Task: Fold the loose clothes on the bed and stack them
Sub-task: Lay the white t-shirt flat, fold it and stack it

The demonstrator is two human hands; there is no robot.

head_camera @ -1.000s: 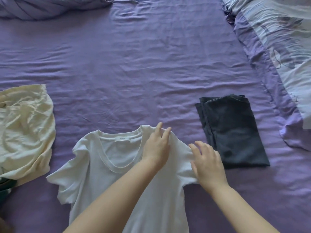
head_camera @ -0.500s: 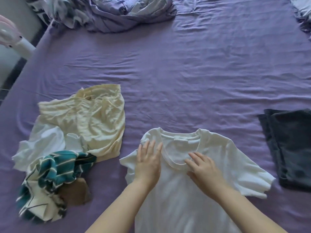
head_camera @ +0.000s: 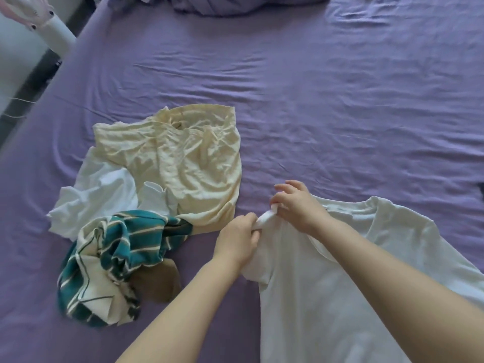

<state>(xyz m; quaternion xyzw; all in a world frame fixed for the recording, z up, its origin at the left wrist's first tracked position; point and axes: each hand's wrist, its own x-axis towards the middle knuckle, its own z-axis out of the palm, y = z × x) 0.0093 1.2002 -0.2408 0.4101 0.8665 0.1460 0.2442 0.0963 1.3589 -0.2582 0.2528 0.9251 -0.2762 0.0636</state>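
A white T-shirt [head_camera: 327, 297] lies front up on the purple bed sheet [head_camera: 314, 100] at the lower right, collar toward the far side. My left hand [head_camera: 238, 239] grips the shirt's left sleeve edge. My right hand [head_camera: 296, 203] pinches the same bunched sleeve fabric just beyond it. To the left lies a loose pile: a crumpled cream shirt [head_camera: 183, 161], a white garment [head_camera: 97, 192], a teal and cream striped garment [head_camera: 110, 260] and a tan piece [head_camera: 162, 284] partly under it.
A rumpled purple duvet [head_camera: 235, 3] lies at the far edge of the bed. A white and pink appliance [head_camera: 39, 19] stands off the bed at the top left. A dark garment [head_camera: 481, 191] barely shows at the right edge.
The view has swung left, pushing the dark folded garment almost out of frame. Both hands moved from the shirt's chest and collar to its left sleeve and took hold of it.
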